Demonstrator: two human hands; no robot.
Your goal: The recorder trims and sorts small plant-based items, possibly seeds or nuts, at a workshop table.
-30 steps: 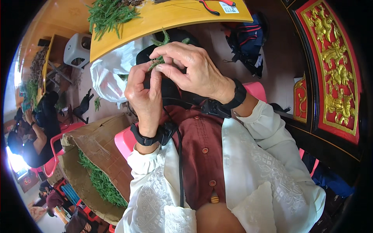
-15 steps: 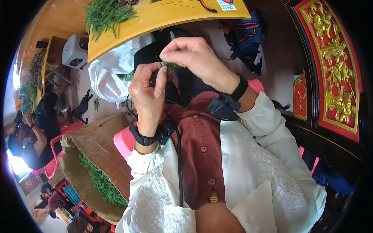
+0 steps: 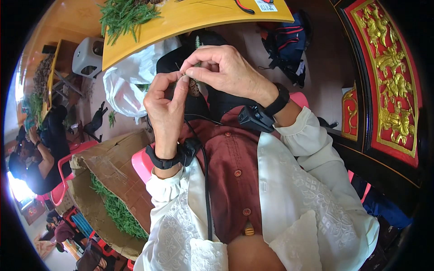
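Note:
My left hand (image 3: 163,104) and my right hand (image 3: 233,74) meet above my lap, thumbs and fingers pinched together at the tips. Between them is a green fir-like sprig (image 3: 198,42); its tip shows beyond my right hand, and the rest is mostly covered by my fingers. A small brown, scaly thing like a pine cone (image 3: 194,88) hangs just under the fingertips. A thin dark stem or wire seems to stick out at the pinch, too fine to tell which.
Ahead stands a yellow table (image 3: 199,20) with green sprigs (image 3: 126,20) and red-handled pliers (image 3: 244,8). A white plastic bag (image 3: 122,90) lies below it. At left are a cardboard box (image 3: 117,158) of greenery, a grey stool (image 3: 88,58) and another person (image 3: 40,158). A carved panel (image 3: 389,77) rises at right.
Both hands have shifted slightly left. My right fingertips have come down onto the left ones, and the brown cone-like thing now shows below them.

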